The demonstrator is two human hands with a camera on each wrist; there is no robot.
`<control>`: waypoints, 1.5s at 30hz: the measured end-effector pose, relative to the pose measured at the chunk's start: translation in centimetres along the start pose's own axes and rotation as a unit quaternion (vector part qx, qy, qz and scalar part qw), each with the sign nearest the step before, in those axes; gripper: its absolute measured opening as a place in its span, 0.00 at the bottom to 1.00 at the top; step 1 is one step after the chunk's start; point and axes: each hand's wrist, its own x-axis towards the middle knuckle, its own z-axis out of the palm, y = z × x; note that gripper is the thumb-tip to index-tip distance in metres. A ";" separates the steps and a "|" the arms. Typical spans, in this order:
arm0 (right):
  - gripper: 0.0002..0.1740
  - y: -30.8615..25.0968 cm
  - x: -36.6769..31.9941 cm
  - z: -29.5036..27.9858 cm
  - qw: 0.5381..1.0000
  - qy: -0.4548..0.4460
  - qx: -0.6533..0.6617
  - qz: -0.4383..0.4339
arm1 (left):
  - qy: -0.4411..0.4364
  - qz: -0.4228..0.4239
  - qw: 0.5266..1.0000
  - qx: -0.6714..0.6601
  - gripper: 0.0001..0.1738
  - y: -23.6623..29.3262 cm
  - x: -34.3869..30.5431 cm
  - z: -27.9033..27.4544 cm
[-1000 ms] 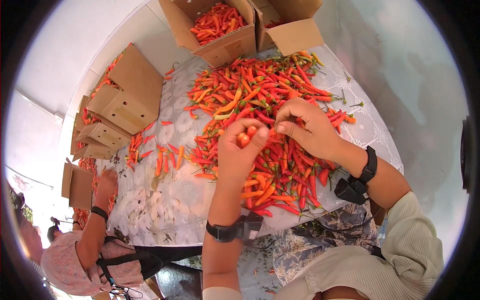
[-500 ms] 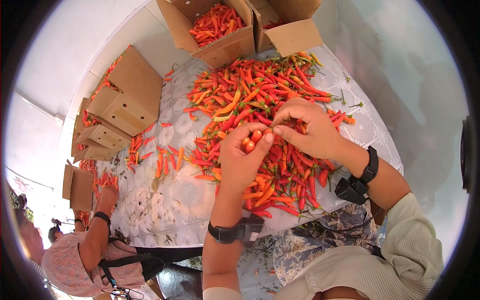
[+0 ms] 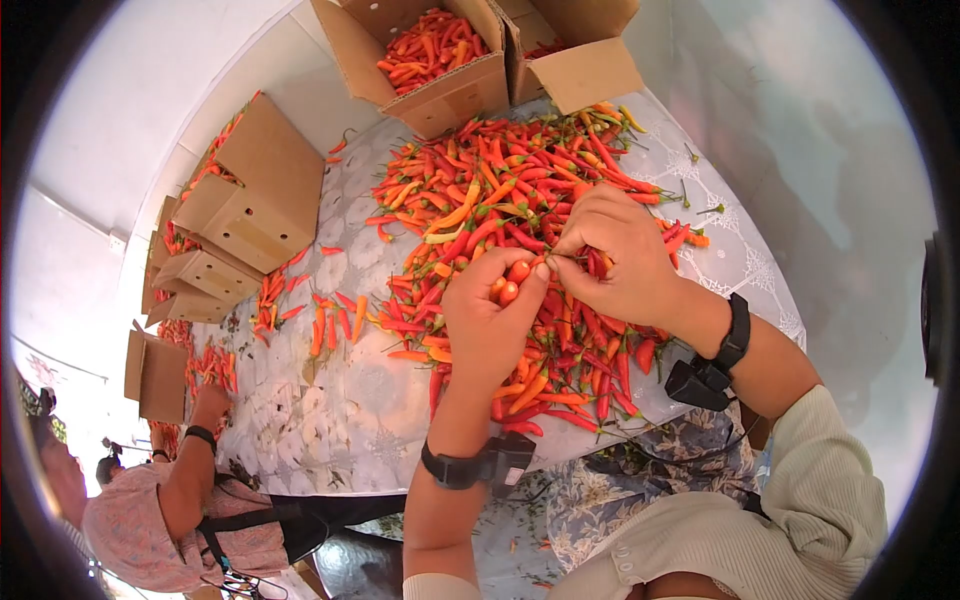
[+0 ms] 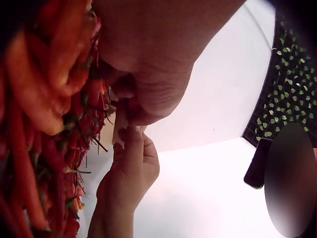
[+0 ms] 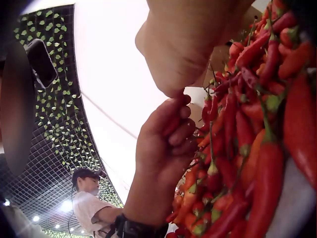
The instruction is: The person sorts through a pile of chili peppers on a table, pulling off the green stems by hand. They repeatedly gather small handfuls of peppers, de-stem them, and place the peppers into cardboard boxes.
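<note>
Over the pile of chili peppers point(image 3: 560, 165), my left hand point(image 3: 485, 325) holds a few red chili peppers point(image 3: 509, 293), their rounded ends showing between the thumb and index finger. Right at its fingertips, the thumb and index finger of my right hand point(image 3: 630, 255) pinch a thin green stem point(image 3: 552, 253). In the right wrist view, a red pepper point(image 5: 173, 121) lies along the curled fingers of my left hand point(image 5: 158, 144). The left wrist view has my left hand point(image 4: 148, 69) close above my right hand point(image 4: 126, 166), with the pinched spot mostly hidden.
Cardboard boxes of peppers stand at the back point(image 3: 455, 95) and left point(image 3: 255, 210) of the cloth-covered table point(image 3: 370, 400). Loose peppers point(image 3: 335, 315) and stem bits point(image 3: 712, 209) lie around the pile. Another person point(image 3: 160, 515) works at the table's left end.
My hands have come together: the fingertips stood a little apart and now meet at the stem. The left hand shifted slightly right. The other person's arm moved down a little.
</note>
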 end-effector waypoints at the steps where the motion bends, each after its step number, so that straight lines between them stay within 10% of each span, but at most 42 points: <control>1: 0.09 -0.1 0.0 0.0 1.000 0.002 -0.006 -0.004 | 0.000 -0.001 1.000 0.010 0.07 0.3 0.0 0.0; 12: 0.06 1.2 0.0 0.1 0.977 0.155 0.025 0.145 | 0.005 -0.093 0.977 -0.190 0.10 1.0 0.4 -1.4; 16: 0.17 2.8 0.5 -1.1 0.862 0.295 0.200 0.362 | 0.089 -0.066 0.967 -0.228 0.10 0.6 0.7 -1.1; 19: 0.22 3.1 0.7 -0.9 0.895 0.347 0.107 0.259 | 0.133 -0.069 0.967 -0.205 0.11 0.3 0.7 -1.1; 28: 0.09 -0.2 -0.5 0.3 0.992 -0.107 -0.043 0.056 | 0.193 -0.073 0.962 -0.177 0.10 -0.5 1.0 -1.7; 34: 0.08 -0.2 -1.2 0.8 0.991 -0.100 -0.020 0.086 | 0.141 -0.103 0.960 -0.217 0.09 0.4 0.6 -1.4; 40: 0.10 -1.1 -0.3 0.1 0.993 0.110 -0.040 0.035 | 0.085 -0.122 0.964 -0.220 0.10 0.5 0.5 -1.1; 45: 0.11 -1.2 -0.7 0.2 0.998 0.069 -0.008 -0.002 | 0.050 -0.088 0.972 -0.213 0.10 0.3 0.4 -0.6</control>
